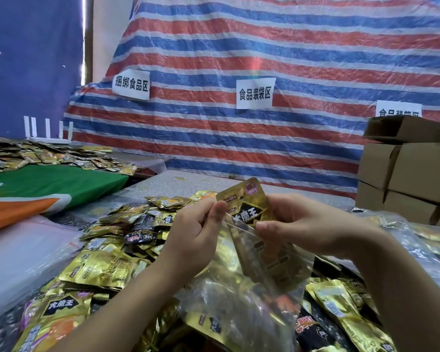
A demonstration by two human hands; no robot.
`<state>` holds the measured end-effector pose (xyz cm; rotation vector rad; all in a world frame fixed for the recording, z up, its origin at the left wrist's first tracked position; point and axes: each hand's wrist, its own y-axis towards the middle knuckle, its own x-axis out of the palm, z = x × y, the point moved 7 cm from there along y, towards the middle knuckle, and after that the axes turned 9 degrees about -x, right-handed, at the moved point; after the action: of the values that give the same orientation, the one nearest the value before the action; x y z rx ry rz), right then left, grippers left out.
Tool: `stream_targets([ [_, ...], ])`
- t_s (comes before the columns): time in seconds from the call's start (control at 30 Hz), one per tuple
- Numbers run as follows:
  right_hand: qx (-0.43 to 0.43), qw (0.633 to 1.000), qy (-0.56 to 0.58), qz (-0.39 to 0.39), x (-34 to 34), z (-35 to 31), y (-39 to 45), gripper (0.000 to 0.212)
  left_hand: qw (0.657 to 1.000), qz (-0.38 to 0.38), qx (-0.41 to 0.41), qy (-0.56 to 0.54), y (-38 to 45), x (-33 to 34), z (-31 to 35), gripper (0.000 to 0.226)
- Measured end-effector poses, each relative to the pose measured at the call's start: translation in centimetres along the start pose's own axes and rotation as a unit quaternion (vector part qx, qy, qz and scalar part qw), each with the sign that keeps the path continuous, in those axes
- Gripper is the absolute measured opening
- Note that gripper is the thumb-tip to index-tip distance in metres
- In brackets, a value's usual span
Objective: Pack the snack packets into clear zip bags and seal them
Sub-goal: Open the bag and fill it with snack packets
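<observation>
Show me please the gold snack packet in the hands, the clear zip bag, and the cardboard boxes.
gold snack packet (244,199), head view, upper printed face
clear zip bag (269,265), head view, front wall
cardboard boxes (414,171), head view, front side

Striped tarp wall (264,59), paper signs (255,94), stacked cardboard boxes (407,171)

Packet (247,204) in zip bag (269,260).
</observation>
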<state>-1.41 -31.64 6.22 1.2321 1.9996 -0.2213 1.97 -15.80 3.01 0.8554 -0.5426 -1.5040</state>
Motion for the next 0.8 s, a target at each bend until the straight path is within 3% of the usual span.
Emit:
stream_targets([
  [0.23,0.035,0.998,-0.038,-0.028,0.1,0.2,-0.6,0.017,1.000,0.002,0.018,0.007,0.1,-0.2,0.4,0.067],
  [0.33,0.057,0.990,-0.105,-0.075,0.3,-0.2,-1.3,0.008,1.000,-0.006,0.018,0.015,0.1,0.0,0.7,0.055],
  [0.43,0.077,0.966,-0.221,-0.110,0.4,-0.8,-1.5,0.018,0.999,-0.021,0.029,0.030,-0.1,0.6,0.9,0.052],
  [0.6,0.089,0.916,-0.348,-0.178,2.9,-1.1,-1.0,0.008,0.993,-0.034,0.074,0.080,-0.5,1.5,1.5,0.038],
  [0.67,0.064,0.912,-0.373,-0.160,3.3,-1.5,-0.7,0.014,0.994,-0.028,0.073,0.074,-0.5,1.2,1.5,0.039],
  [0.8,0.032,0.939,-0.339,-0.055,1.4,-2.9,-0.6,0.018,0.996,0.024,0.067,0.062,-0.1,-0.2,1.6,0.035],
])
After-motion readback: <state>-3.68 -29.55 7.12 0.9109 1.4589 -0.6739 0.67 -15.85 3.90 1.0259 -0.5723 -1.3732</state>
